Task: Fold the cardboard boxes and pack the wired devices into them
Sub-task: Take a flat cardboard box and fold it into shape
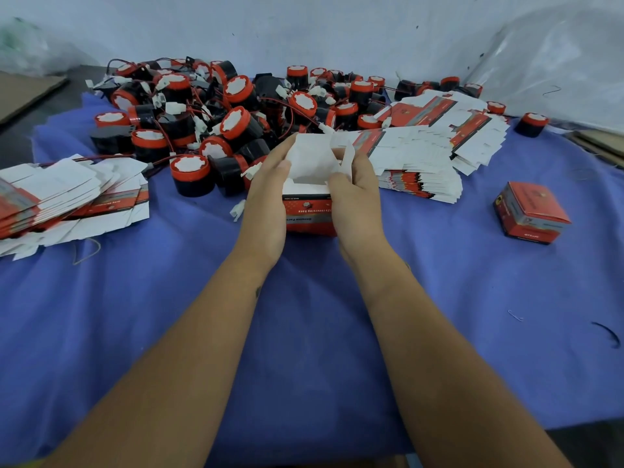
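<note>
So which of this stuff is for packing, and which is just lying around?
For the job: box being folded in both hands, left hand, right hand; flat boxes; wired devices; finished box.

Lying about: brown cardboard, plastic sheet, loose threads.

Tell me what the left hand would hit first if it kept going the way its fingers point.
The left hand grips the open box; straight on, up and away, it would probably meet the pile of wired devices first, though depth is unclear.
</note>
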Demonstrator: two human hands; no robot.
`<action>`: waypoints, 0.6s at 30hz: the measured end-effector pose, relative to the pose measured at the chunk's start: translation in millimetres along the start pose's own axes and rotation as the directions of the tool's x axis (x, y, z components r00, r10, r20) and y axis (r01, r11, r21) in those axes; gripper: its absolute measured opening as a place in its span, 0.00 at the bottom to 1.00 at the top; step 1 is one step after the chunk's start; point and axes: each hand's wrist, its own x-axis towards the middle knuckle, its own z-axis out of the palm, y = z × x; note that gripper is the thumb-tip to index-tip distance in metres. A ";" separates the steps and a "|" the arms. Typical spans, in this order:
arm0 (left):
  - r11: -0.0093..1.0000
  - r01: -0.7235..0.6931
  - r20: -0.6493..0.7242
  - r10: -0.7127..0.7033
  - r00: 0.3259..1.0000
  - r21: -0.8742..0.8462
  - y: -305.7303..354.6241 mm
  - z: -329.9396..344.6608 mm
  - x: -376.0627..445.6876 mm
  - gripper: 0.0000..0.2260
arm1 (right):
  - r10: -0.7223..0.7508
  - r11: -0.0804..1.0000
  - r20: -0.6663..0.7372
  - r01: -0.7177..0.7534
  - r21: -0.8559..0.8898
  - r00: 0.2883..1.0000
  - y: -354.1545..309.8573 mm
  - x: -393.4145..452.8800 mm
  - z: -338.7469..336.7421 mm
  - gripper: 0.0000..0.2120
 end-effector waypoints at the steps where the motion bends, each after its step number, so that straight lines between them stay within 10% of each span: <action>1: 1.000 0.013 0.006 -0.013 1.000 -0.025 0.1 -0.2 -0.2 0.18 | -0.010 1.000 -0.009 0.010 0.013 1.000 -0.5 -0.8 0.7 0.18; 18: 0.972 -0.047 0.082 0.029 0.996 0.228 -4.4 -2.2 -9.9 0.20 | -0.067 0.989 -0.054 0.073 0.130 0.996 -1.3 -5.1 -2.3 0.07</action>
